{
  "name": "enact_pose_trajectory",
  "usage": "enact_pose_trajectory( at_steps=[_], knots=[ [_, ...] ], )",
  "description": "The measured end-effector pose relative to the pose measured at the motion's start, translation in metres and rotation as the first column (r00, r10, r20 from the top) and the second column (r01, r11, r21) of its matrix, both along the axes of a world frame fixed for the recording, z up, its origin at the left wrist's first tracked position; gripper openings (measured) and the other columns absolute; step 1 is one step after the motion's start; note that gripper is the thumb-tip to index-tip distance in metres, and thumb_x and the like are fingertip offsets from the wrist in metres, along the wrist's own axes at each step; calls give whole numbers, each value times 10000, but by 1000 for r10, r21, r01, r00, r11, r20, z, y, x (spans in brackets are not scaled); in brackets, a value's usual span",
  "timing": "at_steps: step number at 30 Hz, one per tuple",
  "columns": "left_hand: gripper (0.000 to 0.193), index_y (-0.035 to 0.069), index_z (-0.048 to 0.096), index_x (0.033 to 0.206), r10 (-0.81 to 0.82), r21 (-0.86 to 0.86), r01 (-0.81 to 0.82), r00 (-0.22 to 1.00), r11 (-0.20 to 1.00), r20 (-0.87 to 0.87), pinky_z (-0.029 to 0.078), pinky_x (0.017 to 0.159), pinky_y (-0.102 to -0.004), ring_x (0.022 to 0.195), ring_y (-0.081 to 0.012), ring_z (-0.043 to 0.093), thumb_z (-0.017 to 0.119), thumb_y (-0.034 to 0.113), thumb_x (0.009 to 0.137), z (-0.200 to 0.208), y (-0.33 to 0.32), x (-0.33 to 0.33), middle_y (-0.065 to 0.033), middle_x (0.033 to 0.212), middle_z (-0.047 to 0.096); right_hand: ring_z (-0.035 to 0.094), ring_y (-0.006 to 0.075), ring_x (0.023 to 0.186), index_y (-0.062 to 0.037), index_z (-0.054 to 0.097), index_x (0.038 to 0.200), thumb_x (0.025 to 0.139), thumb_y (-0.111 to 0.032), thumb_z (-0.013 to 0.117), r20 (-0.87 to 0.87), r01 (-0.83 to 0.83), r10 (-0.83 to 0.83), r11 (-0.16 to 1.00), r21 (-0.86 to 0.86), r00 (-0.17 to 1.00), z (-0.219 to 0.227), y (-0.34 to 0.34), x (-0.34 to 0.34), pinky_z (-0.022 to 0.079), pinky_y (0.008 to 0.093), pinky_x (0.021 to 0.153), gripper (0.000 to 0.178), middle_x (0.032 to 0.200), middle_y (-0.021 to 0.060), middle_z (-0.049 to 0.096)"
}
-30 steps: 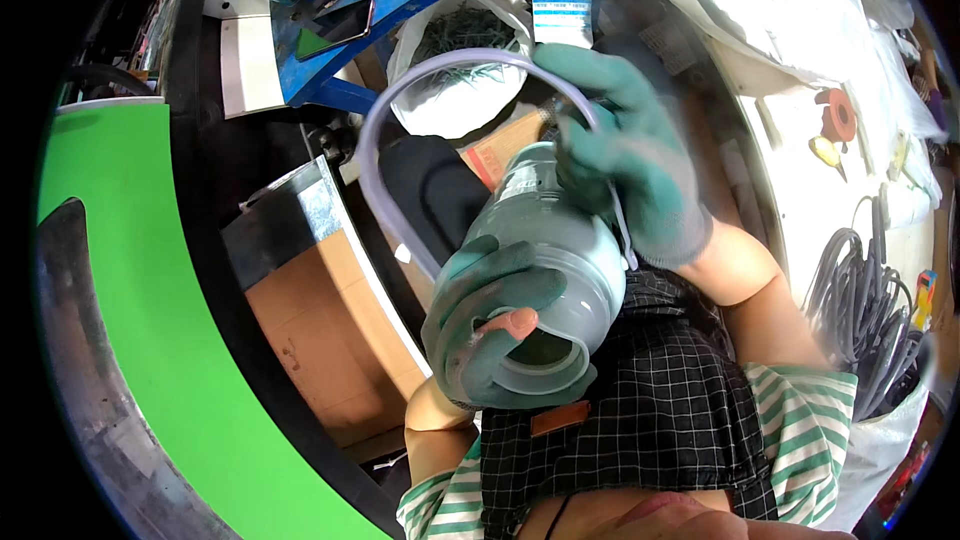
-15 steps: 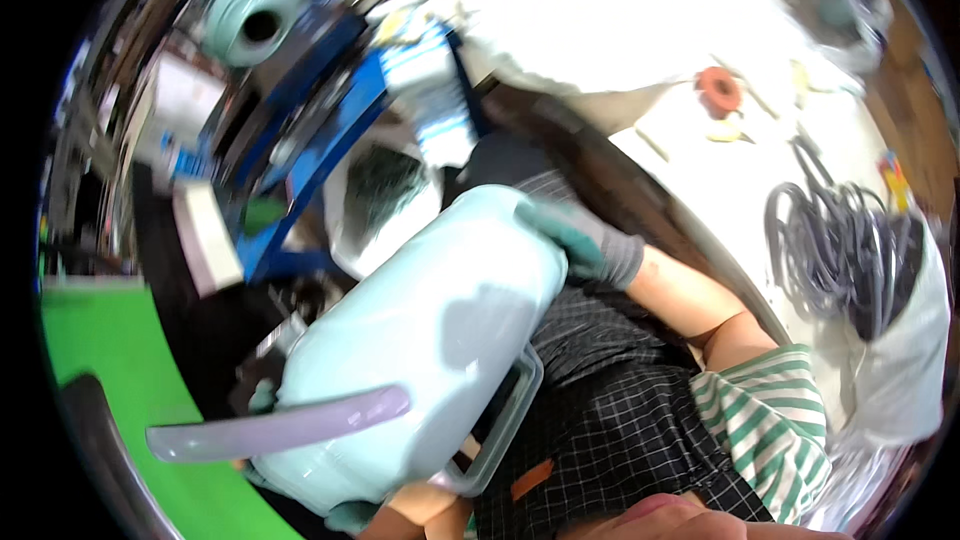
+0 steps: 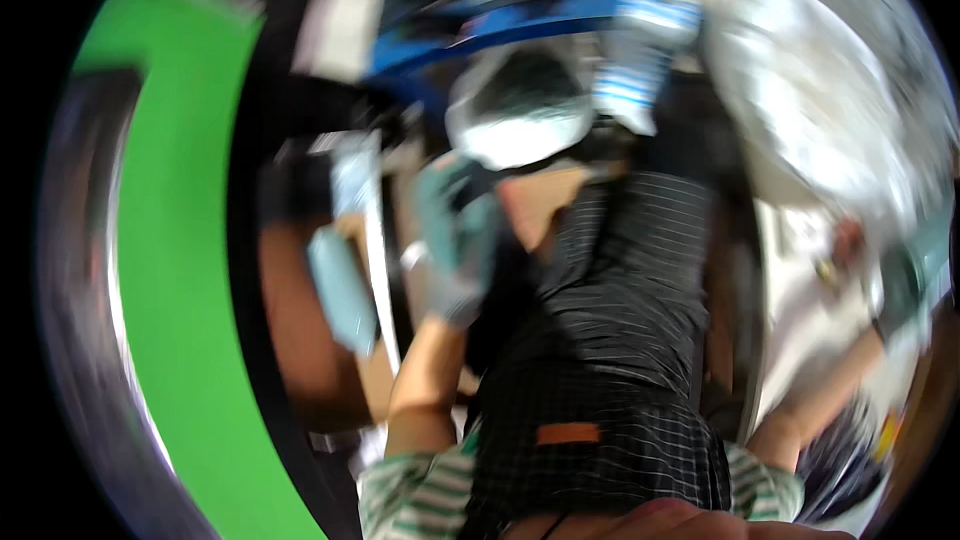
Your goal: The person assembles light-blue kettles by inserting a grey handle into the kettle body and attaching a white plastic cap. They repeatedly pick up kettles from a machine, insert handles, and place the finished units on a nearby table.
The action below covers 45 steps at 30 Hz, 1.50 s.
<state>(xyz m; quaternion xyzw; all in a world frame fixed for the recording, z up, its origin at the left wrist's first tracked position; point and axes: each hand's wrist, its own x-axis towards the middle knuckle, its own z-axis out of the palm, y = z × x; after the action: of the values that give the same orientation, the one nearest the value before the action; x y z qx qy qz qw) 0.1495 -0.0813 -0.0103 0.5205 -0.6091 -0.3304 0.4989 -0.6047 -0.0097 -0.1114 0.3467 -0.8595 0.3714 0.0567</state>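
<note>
My left hand (image 3: 455,235), in a grey-green work glove, is raised left of my lap, fingers apart and loosely curled, with nothing visible in it. My right hand (image 3: 902,285), gloved alike, reaches out to the far right over the white worktop (image 3: 795,340). Against it, at the picture's edge, is a pale blue-green surface (image 3: 934,240), perhaps part of the large plastic shell. Motion smears the right fingers, so their grip on it does not show. A smaller pale blue piece (image 3: 342,290) lies to the left of my left forearm.
A white-lined bin (image 3: 520,140) with dark contents stands ahead, below a blue rack (image 3: 500,35). A bulky white plastic bag (image 3: 810,90) sits at the far right. On the left runs a green surface (image 3: 185,240) with a black edge. Coiled grey cable (image 3: 835,465) lies lower right.
The large pale blue shell with the lilac handle has left my lap. My right hand has swung far right, and my left has come off the shell. The view has turned.
</note>
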Motion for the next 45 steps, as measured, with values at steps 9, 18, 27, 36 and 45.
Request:
enact_pose_trajectory(
  at_steps=[9, 18, 27, 36, 45],
  knots=[
    [545, -3, 576, 1318, 540, 14, -618, 698, 786, 469, 523, 992, -464, 1159, -377, 641, 791, 281, 905, -229, 29, 113, -215, 1264, 641, 709, 228, 1030, 45, 610, 1403, 1112, -166, 556, -453, -72, 63, 997, -3, 889, -9, -4, 111, 611, 359, 896, 364, 1346, 169, 657],
    [820, -13, 565, 1305, 595, 124, -988, 45, -91, 802, 477, 1078, -521, 1269, -443, 594, 662, 667, 856, -301, 107, 313, -265, 1287, 634, 615, 244, 1224, 53, 646, 1357, 1093, -87, 574, 338, -711, 747, 657, -249, 572, -26, -27, 409, 481, 370, 1077, 307, 1349, 137, 671],
    [878, 44, 558, 1440, 548, 71, -998, 60, 1, 834, 401, 1148, -518, 1369, -402, 512, 718, 677, 852, -330, 165, 357, -196, 1401, 605, 618, 377, 1123, -40, 710, 1204, 954, -125, 747, -4, -873, 911, 397, 283, 412, -28, -37, 448, 469, 482, 1030, 267, 1172, 173, 676],
    [1148, -38, 490, 1504, 644, 259, -966, 200, 3, 738, 422, 1143, -506, 1335, -459, 529, 915, 603, 652, -305, 151, 382, -269, 1387, 605, 640, 327, 1042, -70, 725, 1142, 930, -144, 762, -51, -843, 900, 425, 330, 433, -23, -53, 472, 444, 431, 927, 227, 1085, 127, 689],
    [393, 10, 730, 970, 789, -358, -801, 214, 479, 577, 431, 978, -515, 1151, -337, 539, 890, 332, 813, -175, 103, 267, -117, 1169, 611, 620, 336, 1210, -29, 670, 1333, 936, -68, 746, 65, -898, 896, 440, -6, 438, 24, -62, 507, 485, 424, 1067, 407, 1272, 175, 663]
  ],
)
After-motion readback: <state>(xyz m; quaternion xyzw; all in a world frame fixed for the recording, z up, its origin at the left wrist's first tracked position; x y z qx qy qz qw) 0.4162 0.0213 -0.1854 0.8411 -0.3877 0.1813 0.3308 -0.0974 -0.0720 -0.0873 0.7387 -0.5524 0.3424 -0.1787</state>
